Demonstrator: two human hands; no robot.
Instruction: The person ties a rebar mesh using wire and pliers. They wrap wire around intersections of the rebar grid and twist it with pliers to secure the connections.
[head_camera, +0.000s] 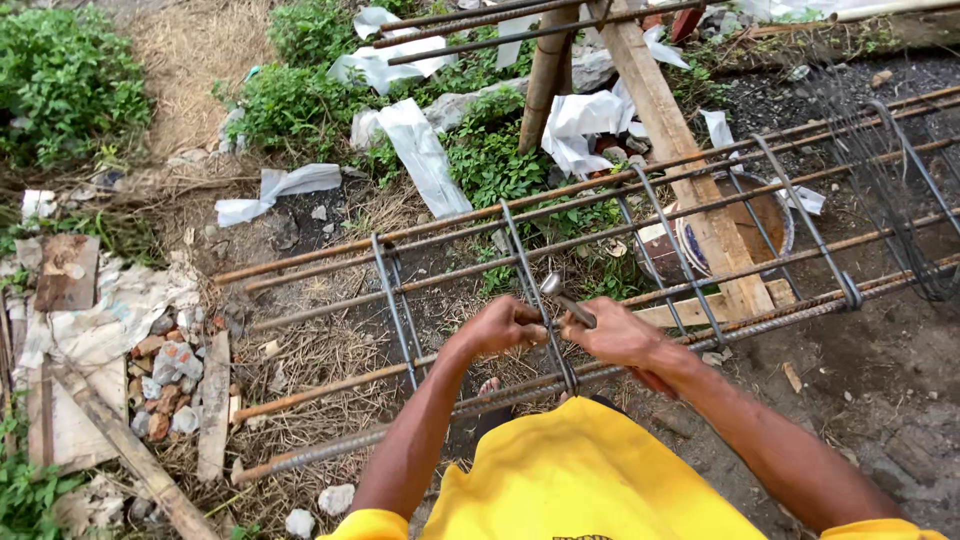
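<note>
The left hand (505, 326) is closed around something at the grey bent-steel stirrup (535, 290), but its fingers cover whatever they grip. The right hand (615, 335) hides the handle of the small metal hooked tool (565, 298); only the tip shows above it. Beyond the right hand, the rusty long-bar rebar cage (700, 215) runs out past the right edge (its end unseen). The round rusted metal basin (770, 215) is partly masked by the pale wooden plank (670, 140).
</note>
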